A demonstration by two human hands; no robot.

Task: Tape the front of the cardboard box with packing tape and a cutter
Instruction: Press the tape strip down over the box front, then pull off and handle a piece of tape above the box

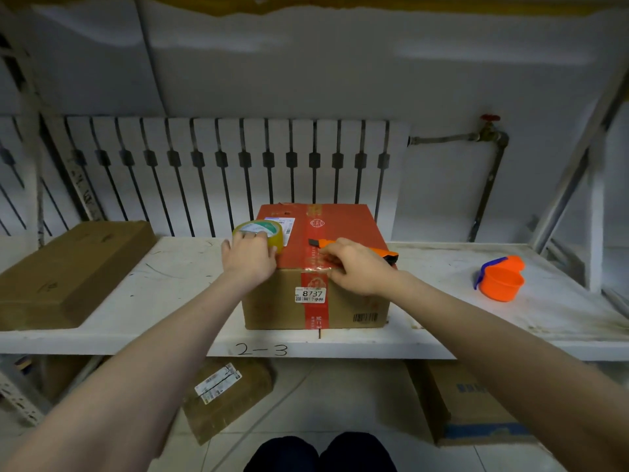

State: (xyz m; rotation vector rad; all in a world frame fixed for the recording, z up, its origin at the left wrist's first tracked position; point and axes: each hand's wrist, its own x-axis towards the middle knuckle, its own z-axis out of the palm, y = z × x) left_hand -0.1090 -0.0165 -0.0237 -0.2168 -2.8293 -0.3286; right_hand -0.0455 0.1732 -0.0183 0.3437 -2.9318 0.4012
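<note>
A cardboard box (343,301) with a red top and a red stripe down its brown front stands on the white shelf (177,267). A yellowish roll of packing tape (260,229) rests on the box's top left corner, and my left hand (248,258) grips it from the near side. My right hand (357,267) holds an orange cutter (381,251) whose dark blade end points left over the top. The fingers of that hand press a shiny strip of tape (315,264) at the box's front top edge.
A flat brown carton (68,270) lies on the shelf to the left. An orange cup with a blue handle (500,279) stands to the right. A radiator (221,172) lines the wall behind. More cartons (228,396) sit on the floor below.
</note>
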